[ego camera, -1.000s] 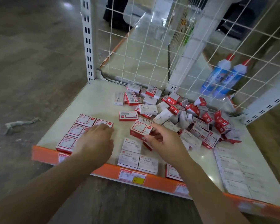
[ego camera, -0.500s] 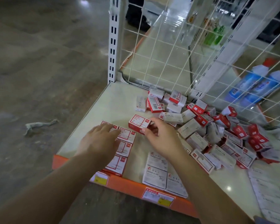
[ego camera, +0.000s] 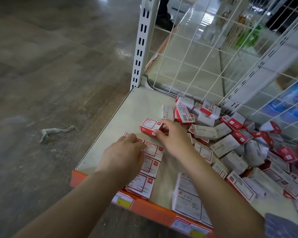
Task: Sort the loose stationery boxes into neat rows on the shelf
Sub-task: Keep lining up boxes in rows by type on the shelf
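Note:
My right hand (ego camera: 173, 138) pinches a red-and-white box (ego camera: 150, 125) by its right end, just above the cream shelf (ego camera: 141, 105). My left hand (ego camera: 123, 155) lies flat over a row of matching red-and-white boxes (ego camera: 152, 150) that runs toward the front edge; it covers the row's left part. A loose heap of red and white stationery boxes (ego camera: 230, 134), some marked STAPLES, fills the shelf's right side. White paper-clip boxes (ego camera: 187, 196) lie flat in a group near the front edge.
An orange lip (ego camera: 155, 212) with price tags edges the shelf front. A white slotted upright (ego camera: 142, 42) and a wire grid (ego camera: 205, 57) close off the back. Blue bottles (ego camera: 291, 102) stand behind the grid at right. A crumpled scrap (ego camera: 54, 132) lies on the floor at left.
The view has swung right and closer. My right hand has carried the red-and-white box left, out of the heap, toward the far end of the row. My left hand stays on the row.

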Motion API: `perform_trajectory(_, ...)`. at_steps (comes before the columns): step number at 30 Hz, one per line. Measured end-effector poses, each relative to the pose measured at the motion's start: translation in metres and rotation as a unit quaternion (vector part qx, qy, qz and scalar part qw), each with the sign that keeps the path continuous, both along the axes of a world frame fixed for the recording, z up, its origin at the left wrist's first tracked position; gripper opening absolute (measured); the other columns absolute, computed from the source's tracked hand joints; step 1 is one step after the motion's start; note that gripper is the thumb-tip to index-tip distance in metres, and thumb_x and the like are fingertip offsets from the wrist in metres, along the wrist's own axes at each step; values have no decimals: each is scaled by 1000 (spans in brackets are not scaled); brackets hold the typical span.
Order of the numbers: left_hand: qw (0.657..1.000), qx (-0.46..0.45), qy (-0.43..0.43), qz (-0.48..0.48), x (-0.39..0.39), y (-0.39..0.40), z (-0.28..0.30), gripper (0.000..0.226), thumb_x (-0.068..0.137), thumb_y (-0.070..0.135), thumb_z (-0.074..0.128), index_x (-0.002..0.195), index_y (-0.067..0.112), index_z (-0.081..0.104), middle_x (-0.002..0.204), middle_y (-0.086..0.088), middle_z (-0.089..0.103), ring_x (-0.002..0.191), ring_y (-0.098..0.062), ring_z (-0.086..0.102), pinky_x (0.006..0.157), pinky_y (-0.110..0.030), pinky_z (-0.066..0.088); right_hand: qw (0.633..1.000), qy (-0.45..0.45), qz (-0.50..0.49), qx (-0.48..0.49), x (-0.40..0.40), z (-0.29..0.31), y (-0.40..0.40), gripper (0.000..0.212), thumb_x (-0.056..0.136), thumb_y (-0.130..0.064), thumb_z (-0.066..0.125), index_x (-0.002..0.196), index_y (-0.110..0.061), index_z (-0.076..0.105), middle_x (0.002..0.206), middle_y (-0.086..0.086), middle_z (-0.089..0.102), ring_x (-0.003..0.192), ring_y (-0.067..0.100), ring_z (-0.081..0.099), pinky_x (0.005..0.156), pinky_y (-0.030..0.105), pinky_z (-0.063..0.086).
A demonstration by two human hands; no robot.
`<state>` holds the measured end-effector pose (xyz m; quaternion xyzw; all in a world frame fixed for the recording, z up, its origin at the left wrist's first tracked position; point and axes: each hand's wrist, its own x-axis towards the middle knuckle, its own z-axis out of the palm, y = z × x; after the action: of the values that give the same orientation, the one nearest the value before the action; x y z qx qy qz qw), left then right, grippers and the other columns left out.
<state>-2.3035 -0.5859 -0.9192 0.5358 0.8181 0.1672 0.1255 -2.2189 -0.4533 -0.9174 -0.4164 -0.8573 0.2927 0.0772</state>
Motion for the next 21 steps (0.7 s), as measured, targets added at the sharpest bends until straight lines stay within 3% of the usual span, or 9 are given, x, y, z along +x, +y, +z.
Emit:
perform_trajectory(6,1000,8,-7,10,1,0,-4,35,97,39,31,124,37,52,123,14,45,113,-8,41,89,-25,45,999,10,25,-24,-5,-7,5,26,90,-29,57,113,-17,64,111,0,64,91,9,57,74,20,45)
perform_trajectory(10,1000,14,-7,9,1,-2,-4,35,97,40,31,125,37,51,124,15,45,114,-8,42,89,-24,44,999,23,27,-24,-9,-9,5,32,94,-19,53,125,-15,58,122,-2,60,106,9,55,85,19,40)
perform_trajectory(14,1000,22,-9,7,0,-3,-5,35,96,40,33,126,38,51,123,15,45,114,-7,41,88,-22,44,998,26,40,-43,-18,-14,3,35,93,-17,52,128,-19,56,126,0,58,114,15,54,98,29,43)
perform_trajectory(21,999,28,-17,-1,-1,-4,-7,38,96,39,34,132,40,45,127,15,43,117,-6,39,88,-20,41,996,19,65,-63,-23,-16,0,36,93,-16,52,129,-22,55,127,2,55,115,17,52,100,31,42)
